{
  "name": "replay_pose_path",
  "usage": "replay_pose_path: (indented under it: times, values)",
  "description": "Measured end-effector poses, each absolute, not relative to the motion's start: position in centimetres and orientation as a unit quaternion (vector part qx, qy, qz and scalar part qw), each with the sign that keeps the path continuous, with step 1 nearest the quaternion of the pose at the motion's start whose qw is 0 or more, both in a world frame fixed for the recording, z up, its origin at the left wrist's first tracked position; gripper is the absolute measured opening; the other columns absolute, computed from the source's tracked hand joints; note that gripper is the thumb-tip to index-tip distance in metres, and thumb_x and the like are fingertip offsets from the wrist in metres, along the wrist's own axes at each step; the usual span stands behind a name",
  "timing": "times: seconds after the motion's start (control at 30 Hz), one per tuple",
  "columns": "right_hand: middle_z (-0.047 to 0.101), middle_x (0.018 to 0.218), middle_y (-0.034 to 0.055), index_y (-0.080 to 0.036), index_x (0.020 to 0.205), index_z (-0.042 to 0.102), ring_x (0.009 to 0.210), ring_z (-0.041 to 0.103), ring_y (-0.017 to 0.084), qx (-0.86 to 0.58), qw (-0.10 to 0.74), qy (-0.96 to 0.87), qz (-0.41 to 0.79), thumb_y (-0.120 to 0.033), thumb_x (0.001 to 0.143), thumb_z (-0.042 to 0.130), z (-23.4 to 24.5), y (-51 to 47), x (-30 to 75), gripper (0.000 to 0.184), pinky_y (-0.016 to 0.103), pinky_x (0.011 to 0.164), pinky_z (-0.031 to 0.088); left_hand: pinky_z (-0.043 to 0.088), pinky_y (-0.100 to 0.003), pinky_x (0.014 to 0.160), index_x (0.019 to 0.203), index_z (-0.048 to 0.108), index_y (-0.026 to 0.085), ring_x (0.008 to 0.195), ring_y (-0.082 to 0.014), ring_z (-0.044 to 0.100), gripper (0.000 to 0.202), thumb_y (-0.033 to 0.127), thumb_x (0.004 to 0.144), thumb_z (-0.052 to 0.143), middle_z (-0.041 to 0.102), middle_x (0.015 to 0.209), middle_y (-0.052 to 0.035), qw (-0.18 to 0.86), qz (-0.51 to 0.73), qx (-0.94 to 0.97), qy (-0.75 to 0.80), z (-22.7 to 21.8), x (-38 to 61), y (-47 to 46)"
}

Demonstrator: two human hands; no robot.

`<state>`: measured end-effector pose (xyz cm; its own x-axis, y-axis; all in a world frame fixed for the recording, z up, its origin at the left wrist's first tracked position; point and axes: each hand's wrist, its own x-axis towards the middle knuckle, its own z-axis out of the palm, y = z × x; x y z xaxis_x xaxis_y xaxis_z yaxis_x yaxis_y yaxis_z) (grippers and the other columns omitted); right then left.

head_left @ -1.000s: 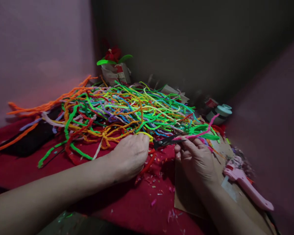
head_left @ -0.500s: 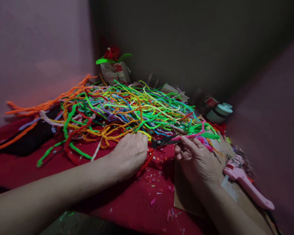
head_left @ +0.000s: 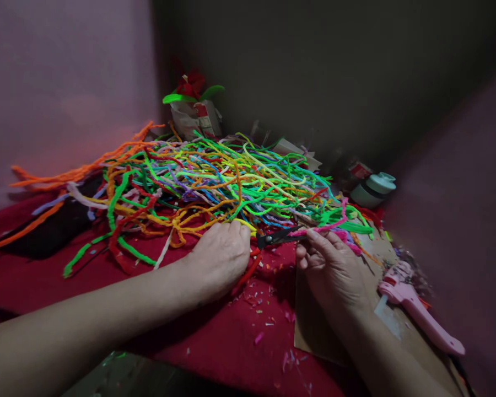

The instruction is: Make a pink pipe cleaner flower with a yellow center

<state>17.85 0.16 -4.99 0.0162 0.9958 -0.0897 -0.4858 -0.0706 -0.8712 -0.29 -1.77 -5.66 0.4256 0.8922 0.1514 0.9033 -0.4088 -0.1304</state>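
Note:
My left hand [head_left: 223, 255] is closed round the handles of a pair of scissors [head_left: 268, 240] with dark blades pointing right. Between thumb and fingers, my right hand [head_left: 333, 270] pinches a pink pipe cleaner [head_left: 334, 223], its fuzzy length rising to the upper right. The blade tips lie against the pink stem just left of my right fingertips; whether they cut into it I cannot tell. Behind both hands spreads a big tangled heap of coloured pipe cleaners [head_left: 215, 182]. Beside it, just right, sit looped green pieces [head_left: 355, 226].
A pink glue gun [head_left: 421, 311] rests at the right on brown cardboard [head_left: 314, 336]. Farther back stand a pale teal bottle [head_left: 374, 190] and a red flower with green leaves [head_left: 191, 85]. Coloured clippings [head_left: 258, 337] litter the red cloth [head_left: 215, 344].
Both hands keep nearly the same place and grip. The view has shifted very slightly; the scissors and the pink pipe cleaner look almost unchanged.

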Motion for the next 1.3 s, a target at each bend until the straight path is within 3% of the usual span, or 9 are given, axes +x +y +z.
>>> replay_pose_path:
  times: [1.0, 1.17, 1.3]
  values:
    - [0.059, 0.054, -0.0022, -0.015, 0.063, 0.057, 0.044, 0.056, 0.008, -0.397, 0.585, -0.346, 0.616, -0.018, 0.061, 0.072, -5.4, 0.2, 17.7, 0.016, 0.015, 0.036, 0.04, 0.046, -0.032, 0.06, 0.088, 0.053, 0.011, 0.071, -0.0223, 0.059, 0.027, 0.004, 0.08, 0.028, 0.057, 0.075, -0.0099, 0.016, 0.032, -0.82, -0.571, -5.2, 0.2, -1.9]
    - [0.062, 0.055, -0.0012, -0.015, 0.065, 0.06, 0.043, 0.055, 0.008, -0.399, 0.59, -0.348, 0.61, -0.018, 0.06, 0.073, -5.2, 0.2, 17.8, 0.014, 0.015, 0.036, 0.039, 0.043, -0.031, 0.053, 0.09, 0.052, 0.013, 0.067, -0.0219, 0.06, 0.027, 0.009, 0.084, 0.026, 0.059, 0.078, -0.0092, -0.029, 0.031, -0.82, -0.571, -4.5, -0.2, -1.9]
    - [0.064, 0.058, 0.0004, -0.015, 0.068, 0.063, 0.046, 0.057, 0.008, -0.4, 0.582, -0.366, 0.606, -0.019, 0.064, 0.071, -5.1, 0.2, 17.9, 0.01, 0.015, 0.038, 0.041, 0.043, -0.032, 0.056, 0.09, 0.052, 0.014, 0.067, -0.0222, 0.059, 0.026, 0.015, 0.086, 0.026, 0.059, 0.077, -0.0088, -0.05, -0.001, -0.816, -0.576, -4.5, -0.6, -1.8]
